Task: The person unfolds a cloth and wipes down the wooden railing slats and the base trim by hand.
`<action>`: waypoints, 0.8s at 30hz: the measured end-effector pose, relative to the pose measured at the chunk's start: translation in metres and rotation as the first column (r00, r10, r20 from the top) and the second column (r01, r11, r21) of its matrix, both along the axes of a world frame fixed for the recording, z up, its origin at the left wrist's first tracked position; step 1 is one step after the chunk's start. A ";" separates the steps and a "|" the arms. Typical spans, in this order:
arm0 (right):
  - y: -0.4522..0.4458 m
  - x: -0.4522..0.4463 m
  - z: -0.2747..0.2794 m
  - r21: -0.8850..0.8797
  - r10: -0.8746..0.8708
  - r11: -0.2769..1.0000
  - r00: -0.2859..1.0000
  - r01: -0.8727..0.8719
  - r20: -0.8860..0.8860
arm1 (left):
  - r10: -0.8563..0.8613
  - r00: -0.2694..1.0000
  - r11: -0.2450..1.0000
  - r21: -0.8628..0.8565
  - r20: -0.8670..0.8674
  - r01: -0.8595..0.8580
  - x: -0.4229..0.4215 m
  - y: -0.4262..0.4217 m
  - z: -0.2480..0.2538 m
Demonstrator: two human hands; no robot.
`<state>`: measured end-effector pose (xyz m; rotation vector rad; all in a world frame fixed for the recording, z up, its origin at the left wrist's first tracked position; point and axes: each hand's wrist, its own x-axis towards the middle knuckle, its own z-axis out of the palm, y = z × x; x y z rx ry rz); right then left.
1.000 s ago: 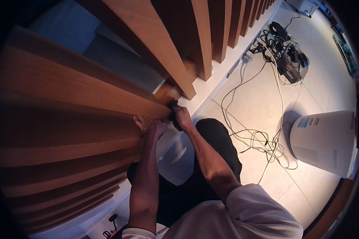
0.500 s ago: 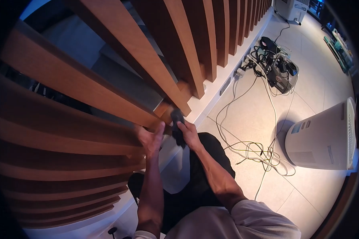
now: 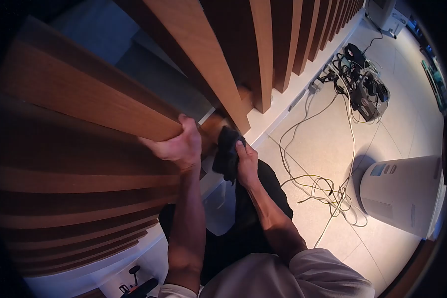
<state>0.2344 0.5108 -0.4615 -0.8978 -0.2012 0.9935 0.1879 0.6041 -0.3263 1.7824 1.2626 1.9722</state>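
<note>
My left hand (image 3: 183, 146) is wrapped round the lower end of a wooden slat (image 3: 99, 102), thumb and fingers on opposite sides. In my right hand (image 3: 247, 163) is a bunched dark cloth (image 3: 227, 155), pinched under the thumb. The cloth sits beside the foot of the neighbouring slat (image 3: 203, 54), close to a short wooden crosspiece (image 3: 212, 128) between the two slats. Whether the cloth touches the wood cannot be made out.
A white ledge (image 3: 270, 120) runs under the row of slats. On the tiled floor are a heap of black cables and a grey box (image 3: 367, 102), tangled loose wires (image 3: 328, 191) and a white appliance (image 3: 400, 193). A power plug (image 3: 314, 88) sits by the ledge.
My left hand has moved up and now clasps the slat's end. The cloth in my right hand has shifted slightly right and hangs more spread out. The view has turned a little.
</note>
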 end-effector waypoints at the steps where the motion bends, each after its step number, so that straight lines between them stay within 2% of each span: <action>1: 0.002 0.000 0.001 -0.001 -0.028 1.000 0.950 0.029 0.312 | 0.029 0.998 0.999 -0.024 -0.048 -0.030 -0.003 0.002 -0.008; 2: 0.004 -0.001 0.002 0.007 -0.056 0.998 0.804 0.064 0.591 | 0.026 0.999 0.999 -0.018 -0.046 -0.027 -0.003 0.004 -0.009; 3: 0.014 0.007 0.009 0.006 -0.061 0.997 0.804 0.071 0.592 | -0.002 0.999 1.000 -0.022 -0.032 0.001 -0.004 0.004 -0.011; 4: 0.032 0.022 0.017 0.049 -0.071 0.997 0.407 0.065 0.910 | -0.029 0.999 0.999 -0.030 -0.019 0.028 -0.005 0.003 -0.014; 6: 0.055 0.036 0.010 0.078 -0.074 0.996 -0.100 0.033 0.992 | -0.035 0.999 0.999 -0.003 -0.016 0.035 -0.006 0.005 -0.018; 8: 0.074 0.037 -0.003 -0.105 0.137 0.990 -0.447 0.096 0.884 | -0.040 0.999 0.999 0.036 -0.012 0.040 -0.008 0.010 -0.017; 9: 0.080 0.036 -0.003 -0.106 0.139 0.990 -0.451 0.098 0.882 | -0.038 0.999 0.999 0.024 -0.011 0.038 -0.007 0.010 -0.017; 11: 0.085 0.035 -0.005 -0.223 0.275 0.961 -0.513 0.162 0.813 | -0.037 0.999 0.999 -0.005 0.000 0.037 -0.005 0.006 -0.019; 12: 0.083 0.037 -0.007 -0.232 0.287 0.958 -0.513 0.170 0.809 | -0.039 0.999 0.998 -0.046 -0.010 0.038 -0.005 0.004 -0.017; 15: 0.075 0.038 -0.004 -0.161 0.209 0.978 -0.549 0.135 0.809 | -0.042 0.998 0.997 -0.068 -0.037 0.039 -0.009 0.003 -0.016; 17: 0.051 0.033 -0.001 -0.070 0.101 0.993 -0.365 0.099 0.925 | -0.043 0.998 0.998 -0.044 -0.055 0.041 -0.009 0.006 -0.013; 18: 0.039 0.025 0.001 -0.070 0.103 0.992 -0.367 0.103 0.924 | -0.047 0.997 0.999 -0.014 -0.064 0.046 -0.009 0.005 -0.012; 19: 0.025 0.018 0.003 -0.280 0.290 0.950 -0.059 0.141 0.955 | -0.052 0.996 0.998 0.014 -0.071 0.053 -0.008 0.004 -0.013; 20: 0.013 0.013 0.003 -0.479 0.440 0.871 0.256 0.113 0.861 | -0.058 0.996 0.998 0.012 -0.064 0.059 -0.006 0.004 -0.013; 21: 0.007 0.007 -0.008 -0.481 0.441 0.869 0.255 0.120 0.860 | -0.050 0.998 0.998 0.033 -0.046 0.052 -0.005 0.005 -0.014; 22: 0.006 -0.001 -0.022 -0.464 0.253 0.880 0.731 0.098 0.633 | -0.040 0.999 0.997 0.058 -0.031 0.042 -0.005 0.006 -0.014; 23: 0.011 -0.008 -0.039 -0.436 0.002 0.896 0.981 0.085 0.194 | -0.040 0.999 0.997 0.061 -0.038 0.042 -0.004 0.006 -0.014; 24: 0.021 -0.011 -0.048 -0.422 -0.103 0.904 0.993 0.068 -0.062 | -0.056 0.998 0.998 0.037 -0.040 0.057 -0.005 0.004 -0.012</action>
